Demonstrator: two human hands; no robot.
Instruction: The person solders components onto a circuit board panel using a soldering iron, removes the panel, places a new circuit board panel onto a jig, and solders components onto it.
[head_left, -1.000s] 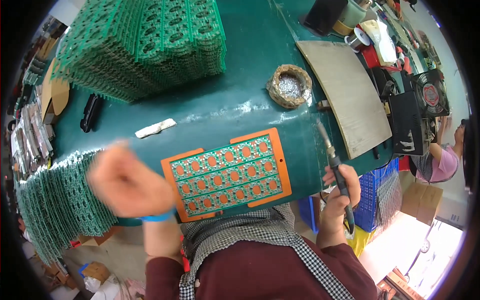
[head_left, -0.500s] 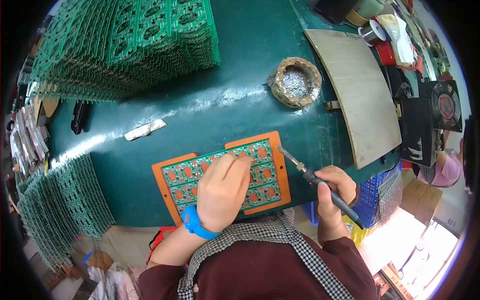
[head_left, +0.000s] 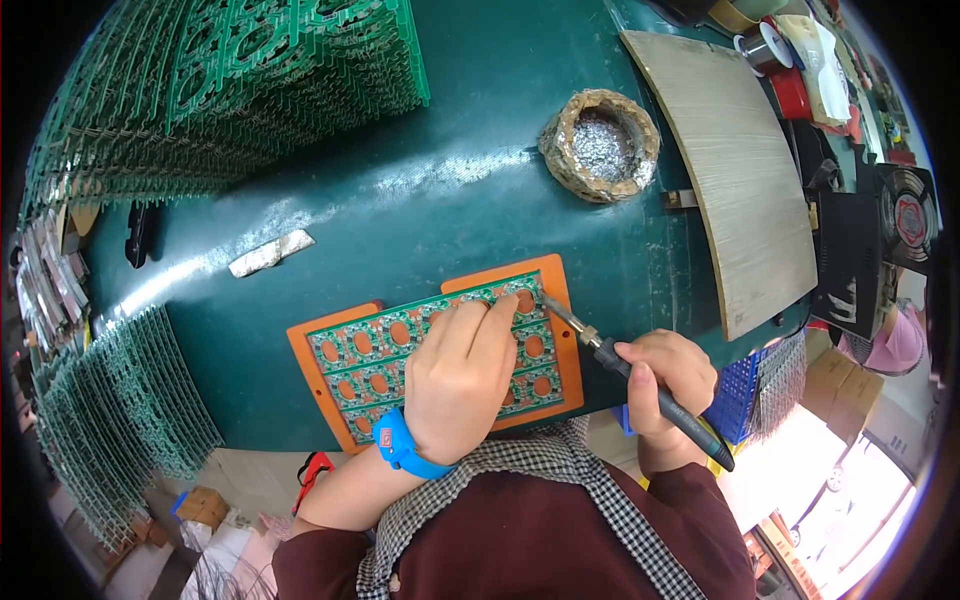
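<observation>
A green circuit board panel [head_left: 400, 333] with rows of round openings lies in an orange tray [head_left: 566, 345] near the table's front edge. My left hand [head_left: 462, 365], a blue band at its wrist, rests over the panel's middle and hides part of it. Its fingers are pinched together near the upper right openings; what they hold is too small to make out. In my right hand [head_left: 668, 385] is a soldering iron [head_left: 610, 357], gripped like a pen. Its tip reaches the panel's upper right corner; whether it touches is unclear.
Tall stacks of green circuit boards [head_left: 300, 110] stand at the back left, more boards [head_left: 150, 390] at the left edge. Behind the tray sits a rough round pot [head_left: 600, 145] with silvery contents. A wooden board [head_left: 735, 180], solder spool [head_left: 765, 48] and black fan unit [head_left: 905, 215] are right.
The soldering iron's tip has moved from beside the tray's upper right edge onto the panel's corner. My left fingers have shifted right, closer to the tip. The view has shifted slightly.
</observation>
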